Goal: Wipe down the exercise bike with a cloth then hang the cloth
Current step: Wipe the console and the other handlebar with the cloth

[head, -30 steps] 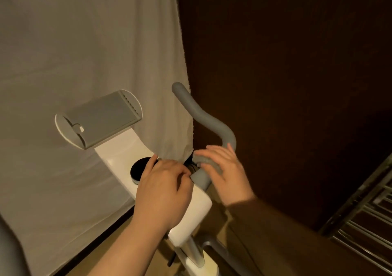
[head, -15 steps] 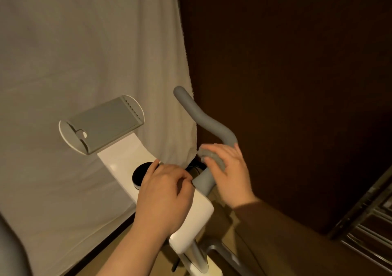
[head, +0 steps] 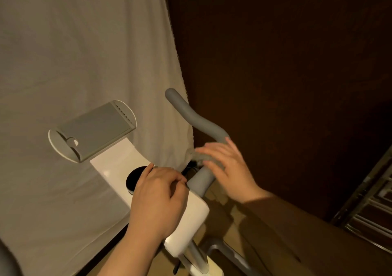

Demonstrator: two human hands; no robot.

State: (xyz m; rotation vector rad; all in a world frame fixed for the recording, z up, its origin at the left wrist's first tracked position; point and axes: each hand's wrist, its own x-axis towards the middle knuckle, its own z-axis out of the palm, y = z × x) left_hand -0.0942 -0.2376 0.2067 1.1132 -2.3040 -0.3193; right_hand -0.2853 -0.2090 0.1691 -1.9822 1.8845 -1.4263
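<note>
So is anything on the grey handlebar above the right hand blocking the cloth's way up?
Nothing visible: the right hand presses the small grey cloth on the grey curved foam handlebar, bare to its tip.

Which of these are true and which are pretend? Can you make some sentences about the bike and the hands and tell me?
1. The right hand presses a small grey cloth onto the grey handlebar. True.
2. The left hand is up on the tablet holder. False: it rests on the white console, beside the black round dial.
3. A pale sheet hangs behind the bike. True.
4. The cloth is already hung on the metal rack. False: it is on the handlebar.
</note>
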